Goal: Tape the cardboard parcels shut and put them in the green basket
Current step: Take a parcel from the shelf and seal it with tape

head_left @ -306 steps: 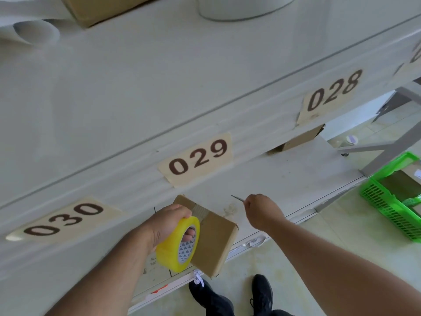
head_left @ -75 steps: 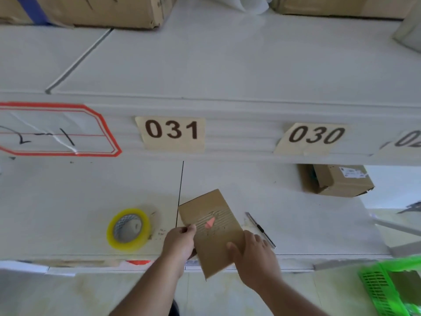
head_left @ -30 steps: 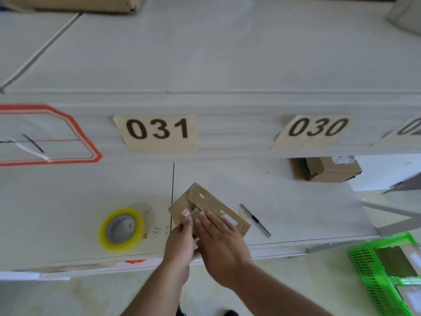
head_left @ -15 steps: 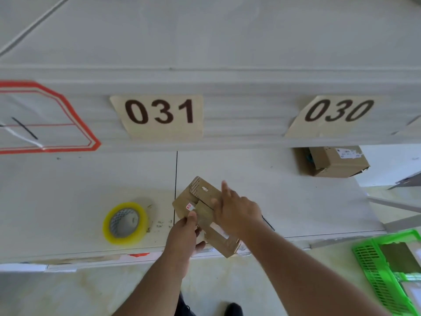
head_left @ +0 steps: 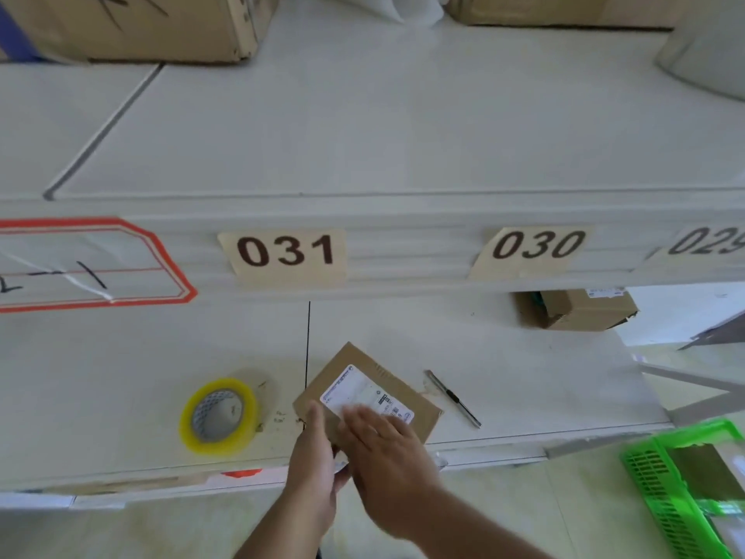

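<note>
On shelf: parcel (head_left: 365, 393) under right fingers (head_left: 363, 423) (left thumb on edge).

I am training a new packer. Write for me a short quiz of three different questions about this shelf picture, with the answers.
1. True or false: the tape roll lies to the left of the parcel that the hands touch.
2. Which shelf number is above that parcel? A) 028 B) 031 C) 035
3. Fill in: the green basket stands on the ____.

Key
1. True.
2. B.
3. Floor, at lower right. The left hand and right hand rest on the parcel, label side up.
</note>
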`<state>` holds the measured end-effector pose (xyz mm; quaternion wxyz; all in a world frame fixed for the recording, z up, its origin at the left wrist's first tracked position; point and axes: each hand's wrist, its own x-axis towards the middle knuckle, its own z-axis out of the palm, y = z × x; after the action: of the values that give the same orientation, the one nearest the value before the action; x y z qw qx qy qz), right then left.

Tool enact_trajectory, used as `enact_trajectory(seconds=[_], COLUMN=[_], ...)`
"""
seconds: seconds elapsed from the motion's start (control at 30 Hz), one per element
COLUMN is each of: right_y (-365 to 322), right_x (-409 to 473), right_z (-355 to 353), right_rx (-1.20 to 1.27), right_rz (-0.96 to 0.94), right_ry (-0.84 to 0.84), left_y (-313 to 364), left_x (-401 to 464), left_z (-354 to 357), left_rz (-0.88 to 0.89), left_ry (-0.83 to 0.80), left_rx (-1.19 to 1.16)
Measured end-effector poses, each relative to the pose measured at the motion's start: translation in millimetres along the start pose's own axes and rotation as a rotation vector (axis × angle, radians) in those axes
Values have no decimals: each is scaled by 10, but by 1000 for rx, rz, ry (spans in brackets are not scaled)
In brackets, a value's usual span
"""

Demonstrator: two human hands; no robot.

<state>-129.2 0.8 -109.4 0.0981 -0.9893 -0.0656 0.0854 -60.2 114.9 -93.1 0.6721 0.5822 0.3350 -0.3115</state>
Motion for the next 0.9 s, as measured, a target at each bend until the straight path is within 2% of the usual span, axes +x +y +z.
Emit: enact_trajectory(seconds=[0.13, 0.27, 0.33, 0.43, 0.5, 0.6, 0.63, 0.7, 0.77, 0.9], right_y=[-6, 208, 267, 428, 538, 523, 472, 353, 208, 43], right_x=[-8, 202, 364, 652, 723, 624, 552, 383, 209, -52], right_z=[160, 66, -31, -264, -422, -541, -584, -619, -521, -148], right_rx=[-75, -58, 17, 231, 315, 368, 327, 92, -19, -64], right_rz=[-28, 85, 212, 464, 558, 443, 385, 211, 111, 49], right_ry=[148, 141, 67, -168, -222, -145, -48, 162, 147, -1], left_y=[-45, -53, -69, -75, -61, -75, -61, -59, -47, 82], left_x=[158, 253, 270, 340, 311, 195, 153, 112, 57, -128], left_z=[-106, -145, -140, -144, -155, -159, -139, -75, 36, 193], left_rz=[37, 33, 27, 5, 21, 36, 30, 0, 0, 108], left_ry=[-11, -43, -37, -10, -22, -15, -8, -1, -17, 23], left_rx=[156, 144, 129, 113, 125, 28, -31, -46, -28, -33])
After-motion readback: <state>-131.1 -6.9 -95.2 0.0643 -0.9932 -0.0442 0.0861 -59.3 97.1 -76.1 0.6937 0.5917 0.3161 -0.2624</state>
